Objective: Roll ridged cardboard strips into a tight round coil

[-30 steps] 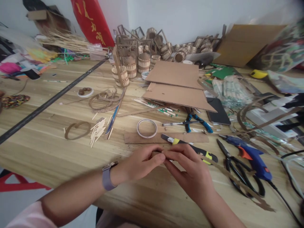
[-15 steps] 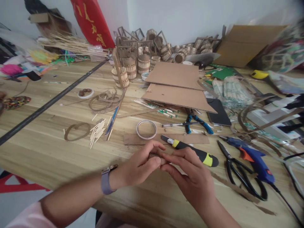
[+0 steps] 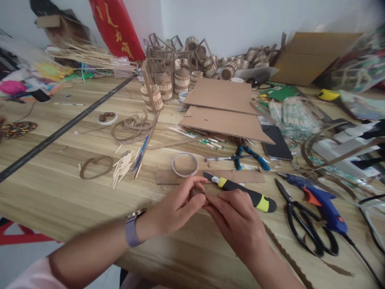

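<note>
Above the near part of the table, my left hand [image 3: 182,206] curls thumb and fingers around a small brown coil of cardboard strip [image 3: 197,192], mostly hidden by the fingers. My right hand [image 3: 237,216] is closed against it, fingertips pinching the strip at the coil's right side. A long brown cardboard strip [image 3: 285,252] comes out beyond my right wrist and runs toward the lower right; its link to the coil is covered by the hand. Just beyond my fingers lie a roll of tape [image 3: 185,175] and a black and yellow utility knife [image 3: 246,193].
Black scissors [image 3: 303,224] and a blue glue gun [image 3: 326,204] lie at right. Short wooden sticks [image 3: 122,168] and a cardboard ring [image 3: 96,176] lie at left. Cardboard sheets [image 3: 222,106], blue-handled pliers [image 3: 255,156] and small stick-sided buckets [image 3: 152,97] are farther back.
My right hand has turned and its fingers have closed in more tightly at the coil. The loose strip by my right wrist has shifted and now slants more steeply toward the lower right.
</note>
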`<state>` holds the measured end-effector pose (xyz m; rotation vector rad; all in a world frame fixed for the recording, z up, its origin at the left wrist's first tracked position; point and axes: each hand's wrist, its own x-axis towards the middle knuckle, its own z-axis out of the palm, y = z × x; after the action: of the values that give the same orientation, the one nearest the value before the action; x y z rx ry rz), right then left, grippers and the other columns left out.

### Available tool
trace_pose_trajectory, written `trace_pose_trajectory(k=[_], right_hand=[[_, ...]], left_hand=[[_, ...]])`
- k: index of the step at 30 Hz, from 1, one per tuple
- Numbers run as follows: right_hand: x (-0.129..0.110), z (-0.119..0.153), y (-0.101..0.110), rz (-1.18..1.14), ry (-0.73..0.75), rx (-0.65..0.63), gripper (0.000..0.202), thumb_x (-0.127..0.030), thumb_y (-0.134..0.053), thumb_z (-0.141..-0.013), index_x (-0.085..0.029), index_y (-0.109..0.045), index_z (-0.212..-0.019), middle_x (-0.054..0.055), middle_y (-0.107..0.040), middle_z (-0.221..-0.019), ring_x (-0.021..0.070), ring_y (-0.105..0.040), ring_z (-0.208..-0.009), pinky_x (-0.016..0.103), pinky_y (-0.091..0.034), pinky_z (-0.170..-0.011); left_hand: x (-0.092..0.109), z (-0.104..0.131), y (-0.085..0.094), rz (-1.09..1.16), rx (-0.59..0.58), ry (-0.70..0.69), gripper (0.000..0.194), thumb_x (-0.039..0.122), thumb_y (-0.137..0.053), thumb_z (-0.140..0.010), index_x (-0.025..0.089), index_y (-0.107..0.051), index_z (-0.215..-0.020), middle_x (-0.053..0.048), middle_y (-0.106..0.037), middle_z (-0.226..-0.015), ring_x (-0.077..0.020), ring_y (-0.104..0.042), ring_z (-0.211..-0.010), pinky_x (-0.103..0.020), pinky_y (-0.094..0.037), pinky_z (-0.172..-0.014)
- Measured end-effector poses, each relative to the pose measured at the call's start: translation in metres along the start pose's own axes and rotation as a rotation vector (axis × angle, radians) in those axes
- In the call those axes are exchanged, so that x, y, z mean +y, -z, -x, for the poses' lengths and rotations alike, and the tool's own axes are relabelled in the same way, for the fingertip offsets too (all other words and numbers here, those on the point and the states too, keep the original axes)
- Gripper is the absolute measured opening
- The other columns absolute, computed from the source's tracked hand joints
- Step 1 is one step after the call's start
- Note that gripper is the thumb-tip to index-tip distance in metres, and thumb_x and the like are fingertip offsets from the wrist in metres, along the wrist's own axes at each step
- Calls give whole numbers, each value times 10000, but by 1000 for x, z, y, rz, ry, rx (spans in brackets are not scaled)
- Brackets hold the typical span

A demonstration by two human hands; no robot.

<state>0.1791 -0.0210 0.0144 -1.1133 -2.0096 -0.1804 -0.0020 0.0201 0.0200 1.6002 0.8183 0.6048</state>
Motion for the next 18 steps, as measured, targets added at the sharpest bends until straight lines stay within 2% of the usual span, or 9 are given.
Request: trace_pose_trajectory(k=[3,6,10,14,18], right_hand=[[-2,0,-1,57,25,-44,225,-228,-484,-999,-172,-675,-895,35,-642,-715,160,-536,-624,310,-423,-612],[-3,1,-1,36,22,-27,219,-238,-488,-999,-177,-681,-915,32,-649,-716,157,-535,-632,299,-426,-607],[-2,4,0,-50,-1,8,137,-224,-562,-966,-172,-680,-1013,33,-666,-752,147,-591,-660,283,-477,-625],[-2,6,5,-175,-29,23,154,-207,-587,-950,-173,-668,-1076,46,-670,-790,153,-635,-696,289,-525,-633],[-3,4,7,-169,-23,-4,179,-217,-576,-957,-189,-662,-1111,40,-677,-781,152,-632,-686,285,-525,-614]], left_hand=[[-1,1,-1,-107,-7,14,493,456,-506,-945,208,-384,-1354,-77,-539,-1126,-162,-523,-803,-308,-441,-732],[-2,3,-1,-65,-36,35,534,493,-543,-924,234,-370,-1359,-70,-518,-1136,-150,-505,-776,-276,-427,-660],[-2,5,1,118,-97,26,556,565,-541,-910,254,-388,-1345,-58,-510,-1117,-165,-511,-862,-284,-424,-723],[-4,6,3,344,-175,-7,585,602,-565,-883,268,-411,-1339,-45,-507,-1091,-167,-513,-918,-292,-420,-798],[-2,5,4,339,-201,9,593,608,-580,-870,254,-431,-1322,-45,-512,-1075,-161,-511,-897,-273,-419,-764]])
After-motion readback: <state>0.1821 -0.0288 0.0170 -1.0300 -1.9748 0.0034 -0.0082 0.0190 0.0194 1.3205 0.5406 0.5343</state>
